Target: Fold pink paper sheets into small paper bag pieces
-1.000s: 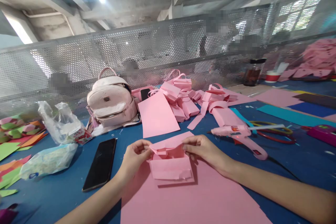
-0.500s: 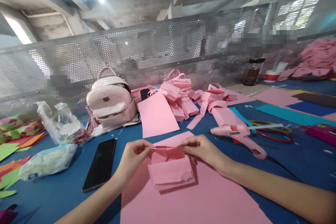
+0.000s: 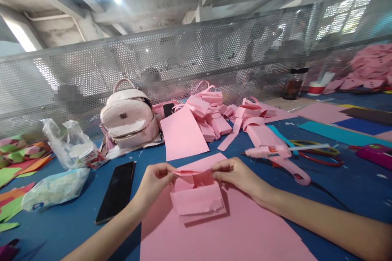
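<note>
A small folded pink paper box [image 3: 198,202] with its top open is held over a large pink paper sheet [image 3: 232,232]. My left hand [image 3: 159,176] pinches the box's back left corner between thumb and fingers. At the back right corner, my right hand [image 3: 230,173] grips the same upper edge in a pinch. The front panel of the box faces me, and its lower right part looks torn or crumpled. To the right of my right hand lies a pink glue gun [image 3: 272,153] with a clear glue stick in its back.
A black phone [image 3: 115,191] lies left of my left arm. Behind are a pale backpack [image 3: 128,114], a loose pink sheet [image 3: 185,132] and a heap of pink paper pieces [image 3: 211,114]. Scissors [image 3: 324,155] and a purple tool [image 3: 375,155] lie right; a plastic bag [image 3: 56,189] sits left.
The pink box has tilted slightly, its lower front shifting a little to the left. Both hands keep their pinch on its back edge.
</note>
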Motion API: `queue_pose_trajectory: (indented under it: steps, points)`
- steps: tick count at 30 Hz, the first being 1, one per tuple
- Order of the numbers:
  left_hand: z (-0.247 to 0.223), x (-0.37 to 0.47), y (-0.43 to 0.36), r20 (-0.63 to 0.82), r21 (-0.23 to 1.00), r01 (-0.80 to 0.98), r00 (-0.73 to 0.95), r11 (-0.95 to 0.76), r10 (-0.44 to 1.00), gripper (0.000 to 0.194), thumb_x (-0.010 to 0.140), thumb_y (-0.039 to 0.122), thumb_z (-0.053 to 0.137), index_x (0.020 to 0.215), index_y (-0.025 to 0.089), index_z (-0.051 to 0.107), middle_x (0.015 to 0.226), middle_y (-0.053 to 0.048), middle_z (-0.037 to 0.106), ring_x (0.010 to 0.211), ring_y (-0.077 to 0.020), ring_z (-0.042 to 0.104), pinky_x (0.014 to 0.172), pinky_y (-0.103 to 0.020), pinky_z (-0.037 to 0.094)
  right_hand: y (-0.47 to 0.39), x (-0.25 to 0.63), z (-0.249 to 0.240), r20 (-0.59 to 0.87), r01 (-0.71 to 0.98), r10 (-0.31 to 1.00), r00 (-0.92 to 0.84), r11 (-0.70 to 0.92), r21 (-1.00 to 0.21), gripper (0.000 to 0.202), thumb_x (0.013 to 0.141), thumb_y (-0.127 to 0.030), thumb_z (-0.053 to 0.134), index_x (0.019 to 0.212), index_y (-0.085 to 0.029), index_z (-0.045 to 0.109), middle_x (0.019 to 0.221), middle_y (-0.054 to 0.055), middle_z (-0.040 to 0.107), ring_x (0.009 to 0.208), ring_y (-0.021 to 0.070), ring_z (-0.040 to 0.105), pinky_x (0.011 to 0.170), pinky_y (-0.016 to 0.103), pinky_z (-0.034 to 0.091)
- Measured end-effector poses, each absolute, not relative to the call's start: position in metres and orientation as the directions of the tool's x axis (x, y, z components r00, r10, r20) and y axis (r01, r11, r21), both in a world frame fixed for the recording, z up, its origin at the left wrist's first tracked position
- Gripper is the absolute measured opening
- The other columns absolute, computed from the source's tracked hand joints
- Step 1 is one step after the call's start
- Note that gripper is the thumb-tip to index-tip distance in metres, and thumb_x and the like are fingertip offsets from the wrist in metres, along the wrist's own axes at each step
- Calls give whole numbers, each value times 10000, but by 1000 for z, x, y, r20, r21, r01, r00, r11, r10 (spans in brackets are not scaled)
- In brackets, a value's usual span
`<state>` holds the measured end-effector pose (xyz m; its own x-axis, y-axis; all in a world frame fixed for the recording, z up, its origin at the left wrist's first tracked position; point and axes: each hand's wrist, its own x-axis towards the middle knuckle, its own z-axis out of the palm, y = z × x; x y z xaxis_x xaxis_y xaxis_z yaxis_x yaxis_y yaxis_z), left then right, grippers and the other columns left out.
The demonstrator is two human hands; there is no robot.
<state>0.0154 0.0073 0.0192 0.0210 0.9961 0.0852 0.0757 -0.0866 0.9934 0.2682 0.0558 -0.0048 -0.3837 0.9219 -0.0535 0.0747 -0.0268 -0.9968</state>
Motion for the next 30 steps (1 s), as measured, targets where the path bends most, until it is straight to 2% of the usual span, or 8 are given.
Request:
queue_pose_trajectory:
  steps: [7,13,17,25,30]
  points:
    - [17,15,8,90,993,80,22,-91,996,212,683,349,808,642,149,750,578,-46,677,531,-143,576,523,-224,429,53,268,-1,-54,64,924,-378,-33,-997,298,592,-415,875,730,-166,786,738,39,743,673,165,631,649,283,502]
    - [16,14,9,99,990,97,22,-101,995,234,693,366,807,643,146,746,591,-52,683,543,-145,583,532,-226,435,53,268,-4,-68,77,938,-341,-45,-996,293,588,-392,867,759,-166,792,719,34,732,636,155,619,601,270,486]
    - [14,13,9,101,988,111,29,-104,994,217,691,345,796,646,138,748,540,-29,648,477,-115,540,499,-213,402,53,267,-6,-74,84,946,-316,-50,-995,307,579,-373,865,797,-170,793,738,38,735,648,162,630,607,276,495]
    - [17,13,8,120,983,136,38,-124,992,136,703,262,734,677,132,765,584,-37,684,490,-110,561,504,-204,413,48,266,7,-66,66,951,-301,-48,-997,334,555,-291,855,866,-200,775,838,32,755,833,205,691,742,283,525]
    - [17,15,6,129,980,148,42,-134,991,123,705,214,672,688,140,769,566,-25,677,492,-119,586,510,-208,427,45,265,8,-79,46,950,-304,-68,-997,238,568,-276,848,724,-187,693,740,11,726,742,172,673,664,254,497]
